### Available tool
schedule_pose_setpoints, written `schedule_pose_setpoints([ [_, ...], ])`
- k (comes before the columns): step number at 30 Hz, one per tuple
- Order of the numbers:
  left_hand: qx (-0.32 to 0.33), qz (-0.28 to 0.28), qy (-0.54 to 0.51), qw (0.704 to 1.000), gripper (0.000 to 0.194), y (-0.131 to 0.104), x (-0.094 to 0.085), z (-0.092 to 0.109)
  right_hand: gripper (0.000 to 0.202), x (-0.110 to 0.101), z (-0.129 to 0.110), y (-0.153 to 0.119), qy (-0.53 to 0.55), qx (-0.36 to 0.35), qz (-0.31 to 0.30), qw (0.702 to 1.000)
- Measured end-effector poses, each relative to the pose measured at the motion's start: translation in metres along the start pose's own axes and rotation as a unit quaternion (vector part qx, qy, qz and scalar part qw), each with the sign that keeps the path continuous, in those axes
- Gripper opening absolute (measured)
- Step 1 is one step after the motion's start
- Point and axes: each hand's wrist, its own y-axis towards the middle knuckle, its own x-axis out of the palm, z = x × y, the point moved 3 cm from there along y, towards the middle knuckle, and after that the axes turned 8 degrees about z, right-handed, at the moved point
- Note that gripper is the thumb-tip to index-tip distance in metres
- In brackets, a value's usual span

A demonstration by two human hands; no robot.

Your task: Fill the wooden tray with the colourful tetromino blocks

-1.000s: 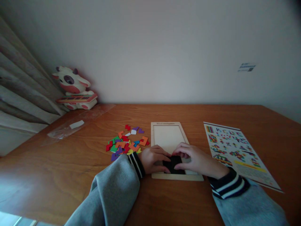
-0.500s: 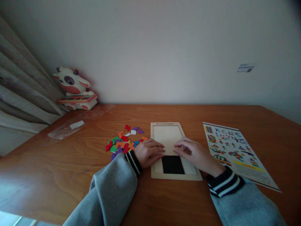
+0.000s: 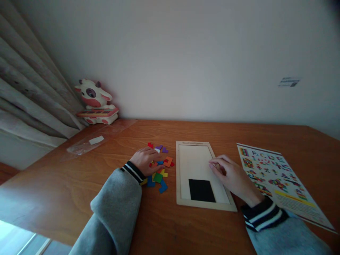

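My left hand (image 3: 146,161) lies palm down over the pile of coloured puzzle pieces (image 3: 158,177), its fingers stretched out and covering part of the pile. Orange, green, blue, yellow, red and purple pieces show around the fingers. My right hand (image 3: 230,173) is over the right edge of the wooden puzzle tray (image 3: 180,204), thumb and forefinger pinched together; whatever might be between the tips is too small to make out. A flat black square (image 3: 202,190) lies in the lower part of the tray, on its pale base.
A printed pattern sheet (image 3: 281,180) lies on the table (image 3: 170,230), right of the tray. At the back left stands a cow toy with a keyboard (image 3: 97,102). A clear plastic bag (image 3: 79,149) with a white label lies in front of it, near the curtain (image 3: 32,88).
My left hand has moved left, off the tray and onto the coloured pieces, which are now spread nearer to me. My right hand has shifted toward the tray's right edge. The view has turned slightly left.
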Motion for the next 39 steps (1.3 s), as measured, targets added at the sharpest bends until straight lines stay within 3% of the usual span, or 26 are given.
schedule_pose_setpoints([
  [6,0.024,-0.004,-0.052,0.998,0.039,0.001,0.023,0.018,0.025,0.002,-0.007,-0.001,0.002,-0.014,-0.021,1.0],
  [12,-0.001,-0.011,-0.071,0.997,0.034,-0.001,0.035,0.014,0.022,0.001,-0.012,-0.001,0.013,-0.03,-0.019,0.999],
  [17,0.01,0.048,-0.038,0.998,0.02,0.003,0.031,0.015,0.021,0.0,-0.014,-0.001,0.017,-0.036,-0.005,0.999],
  [20,0.027,0.096,-0.056,0.993,0.021,0.009,0.022,0.027,0.02,0.0,-0.013,-0.001,0.012,-0.04,0.002,0.999],
  [23,0.001,0.146,-0.12,0.982,0.02,0.016,0.015,0.045,0.02,0.0,-0.015,-0.001,0.016,-0.045,0.002,0.999],
  [28,-0.072,0.086,-0.284,0.952,0.02,0.019,0.024,0.072,0.02,0.0,-0.027,-0.001,0.058,-0.044,-0.012,0.997],
  [33,-0.143,0.093,-0.38,0.909,0.02,0.017,0.031,0.082,0.022,0.001,-0.04,-0.002,0.15,-0.028,-0.039,0.987],
  [36,-0.135,0.115,-0.402,0.898,0.016,0.019,0.028,0.089,0.024,0.003,-0.048,-0.003,0.197,-0.013,-0.063,0.978],
  [39,-0.074,0.143,-0.391,0.906,0.013,0.021,0.022,0.097,0.025,0.007,-0.053,-0.006,0.219,0.004,-0.088,0.972],
])
